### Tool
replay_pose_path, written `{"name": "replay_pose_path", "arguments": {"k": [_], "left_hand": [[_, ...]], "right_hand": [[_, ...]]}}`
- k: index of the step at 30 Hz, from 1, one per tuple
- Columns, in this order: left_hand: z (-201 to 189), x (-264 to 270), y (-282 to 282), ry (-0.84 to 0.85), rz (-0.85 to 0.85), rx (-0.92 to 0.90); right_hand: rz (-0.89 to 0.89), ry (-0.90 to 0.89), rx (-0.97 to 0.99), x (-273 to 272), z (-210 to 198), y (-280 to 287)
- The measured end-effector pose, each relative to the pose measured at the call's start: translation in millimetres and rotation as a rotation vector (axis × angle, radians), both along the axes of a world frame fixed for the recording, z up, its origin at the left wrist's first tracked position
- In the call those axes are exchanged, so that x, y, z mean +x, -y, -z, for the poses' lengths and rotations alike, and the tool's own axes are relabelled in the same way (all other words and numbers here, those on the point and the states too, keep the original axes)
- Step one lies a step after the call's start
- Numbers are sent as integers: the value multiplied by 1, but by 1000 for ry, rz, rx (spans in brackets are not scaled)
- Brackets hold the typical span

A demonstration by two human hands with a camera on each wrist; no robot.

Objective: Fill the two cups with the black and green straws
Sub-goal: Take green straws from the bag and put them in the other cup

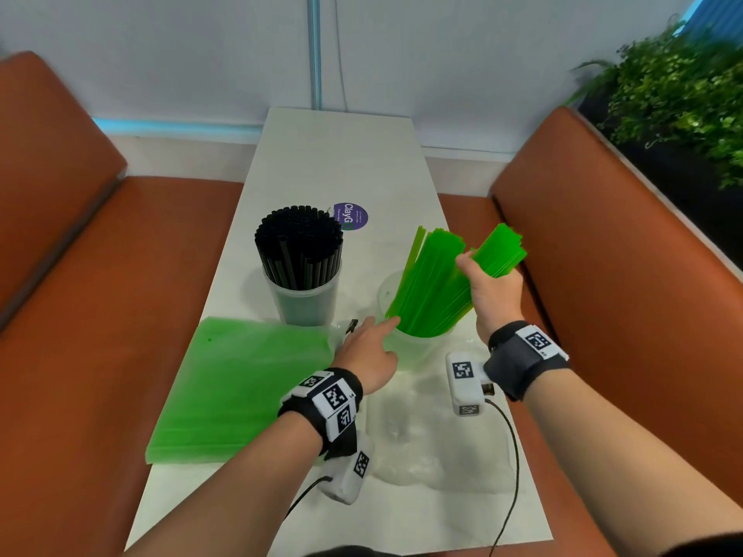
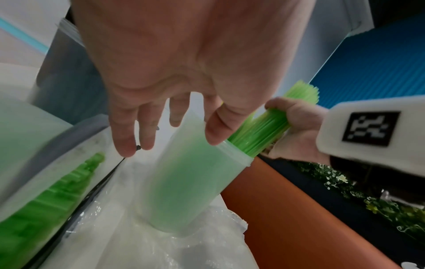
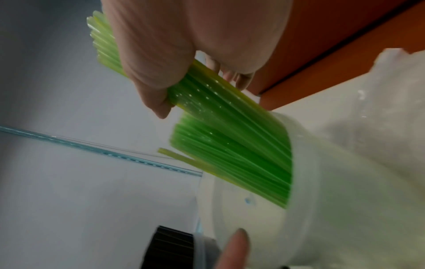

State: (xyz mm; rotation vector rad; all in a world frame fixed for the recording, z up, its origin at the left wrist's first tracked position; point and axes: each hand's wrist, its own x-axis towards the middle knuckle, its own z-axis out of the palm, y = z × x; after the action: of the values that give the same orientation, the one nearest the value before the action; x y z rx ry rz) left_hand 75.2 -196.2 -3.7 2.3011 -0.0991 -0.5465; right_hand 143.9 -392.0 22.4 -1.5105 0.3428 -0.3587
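On the white desk (image 1: 341, 154) a flat pack of green straws (image 1: 241, 387) lay at the left edge. The black straws (image 1: 299, 245) filled one cup (image 1: 307, 303). The right grip (image 1: 492, 291) clasped green straws (image 1: 434, 287) standing in the second cup (image 2: 190, 182); the left grip (image 1: 368, 355), fingers straight, touched its rim.

Two cups are set side by side on the bench (image 1: 341, 162): the left cup (image 1: 307, 299) is packed with upright straws (image 1: 299, 243), while the right cup (image 1: 418, 347) holds a leaning bundle (image 1: 434, 283). A bagged pack of straws (image 1: 241, 387) is laid in front of the left cup, and crumpled plastic wrap (image 1: 434, 444) is spread before the right cup.
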Motion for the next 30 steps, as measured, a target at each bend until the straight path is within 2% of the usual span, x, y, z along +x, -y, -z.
{"name": "replay_pose_path", "arguments": {"k": [4,6,10,12,15,19,22,27,30], "left_hand": [[2,0,-1,18,-19,-41],[3,-1,-1,23,-20,-46],[4,-1,-1,13,-40,-72],[4,-1,-1,8,-45,-89],[5,0,-2,11,-46,-93],[6,1,-1,18,-46,-84],[7,0,0,29,-48,-79],[7,-1,-1,46,-46,-77],[8,-1,-1,42,-53,-78]], "right_hand": [[-59,-85,-40,0,28,-6],[-99,-55,-82,2,30,-8],[-78,12,-321,21,9,-7],[-144,38,-402,33,-5,-7],[-338,51,-705,49,-20,-14],[-569,-47,-1088,58,-24,-34],[-529,-33,-1201,55,-18,-49],[-384,81,-1211,54,-17,-51],[-351,34,-1248,50,-15,-46]]}}
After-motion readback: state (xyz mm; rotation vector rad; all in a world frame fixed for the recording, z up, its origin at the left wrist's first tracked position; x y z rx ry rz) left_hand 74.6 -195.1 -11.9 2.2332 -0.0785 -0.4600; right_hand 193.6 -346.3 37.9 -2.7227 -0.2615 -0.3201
